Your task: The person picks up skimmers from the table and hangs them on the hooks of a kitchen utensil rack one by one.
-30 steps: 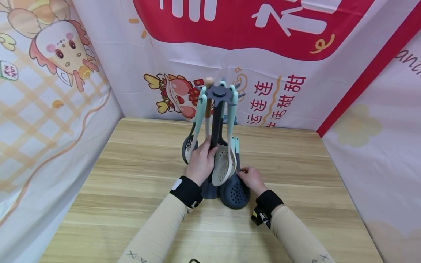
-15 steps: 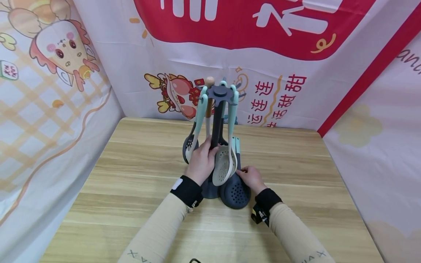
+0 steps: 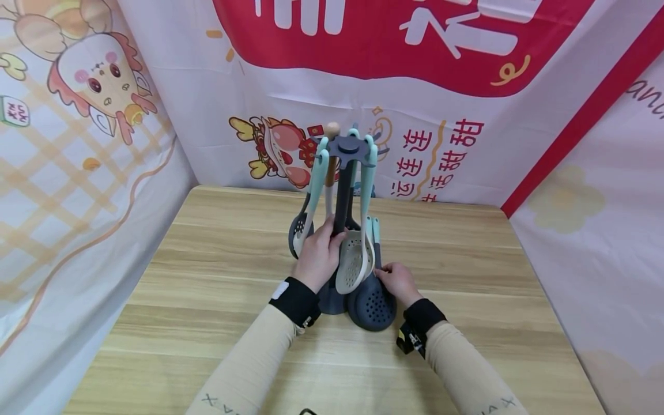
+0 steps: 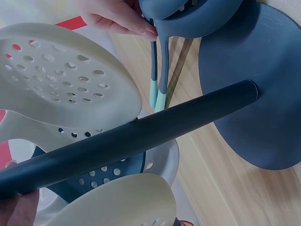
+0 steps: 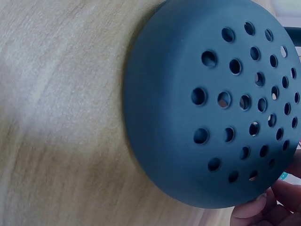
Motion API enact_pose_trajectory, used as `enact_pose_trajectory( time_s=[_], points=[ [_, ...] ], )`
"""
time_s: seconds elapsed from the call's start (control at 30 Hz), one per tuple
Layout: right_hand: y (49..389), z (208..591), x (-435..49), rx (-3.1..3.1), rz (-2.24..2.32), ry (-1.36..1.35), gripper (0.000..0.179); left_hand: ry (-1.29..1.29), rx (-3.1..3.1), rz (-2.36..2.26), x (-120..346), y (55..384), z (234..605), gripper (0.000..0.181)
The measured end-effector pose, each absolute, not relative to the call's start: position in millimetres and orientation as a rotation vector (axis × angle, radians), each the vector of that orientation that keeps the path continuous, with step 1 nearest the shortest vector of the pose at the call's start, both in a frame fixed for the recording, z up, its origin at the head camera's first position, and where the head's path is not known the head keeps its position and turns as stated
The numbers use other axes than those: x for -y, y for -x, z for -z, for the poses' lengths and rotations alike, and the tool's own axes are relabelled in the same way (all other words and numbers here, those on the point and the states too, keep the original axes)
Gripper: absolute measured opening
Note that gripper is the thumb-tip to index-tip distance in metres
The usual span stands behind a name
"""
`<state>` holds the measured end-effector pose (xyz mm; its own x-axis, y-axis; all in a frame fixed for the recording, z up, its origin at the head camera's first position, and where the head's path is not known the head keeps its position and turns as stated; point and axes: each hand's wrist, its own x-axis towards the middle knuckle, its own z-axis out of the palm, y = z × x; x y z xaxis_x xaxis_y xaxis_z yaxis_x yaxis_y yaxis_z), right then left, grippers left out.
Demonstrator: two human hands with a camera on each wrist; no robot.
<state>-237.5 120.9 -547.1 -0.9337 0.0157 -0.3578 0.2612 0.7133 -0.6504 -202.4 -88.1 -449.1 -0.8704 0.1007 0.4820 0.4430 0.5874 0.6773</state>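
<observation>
My left hand [image 3: 317, 256] grips the dark upright pole [image 3: 342, 196] of a utensil stand, whose round base [image 4: 263, 136] sits on the table. Just right of the base, my right hand [image 3: 398, 281] pinches the necks of a dark slotted skimmer [image 3: 374, 308] and a second dark round-bowled utensil [image 4: 202, 23] together. Their bowls rest low at the table and the teal-tipped handles [image 4: 160, 100] point away. Perforations and rounded rim of the skimmer fill the right wrist view, with fingertips [image 5: 249, 207] at its lower edge. A cream skimmer [image 3: 351, 271] hangs beside my left hand.
More utensils hang from the stand's hooked top [image 3: 349, 148], among them a dark slotted one [image 3: 294, 236] at left and one with a wooden handle [image 3: 330, 173]. Printed cloth [image 3: 207, 115] walls the wooden table [image 3: 233, 230] at the back and sides.
Almost nothing differs. Both hands keep their holds on the pole and the two dark utensils; the whole view shifts only slightly.
</observation>
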Motion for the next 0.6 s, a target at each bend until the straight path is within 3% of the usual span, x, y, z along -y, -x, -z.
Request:
enact_pose_trajectory(
  time_s=[0.6],
  points=[
    [230.1,545.4,-138.2,-2.638,1.133,-0.173,0.035,0.458,2.399,1.193,88.2,205.0,451.5,0.022]
  ],
)
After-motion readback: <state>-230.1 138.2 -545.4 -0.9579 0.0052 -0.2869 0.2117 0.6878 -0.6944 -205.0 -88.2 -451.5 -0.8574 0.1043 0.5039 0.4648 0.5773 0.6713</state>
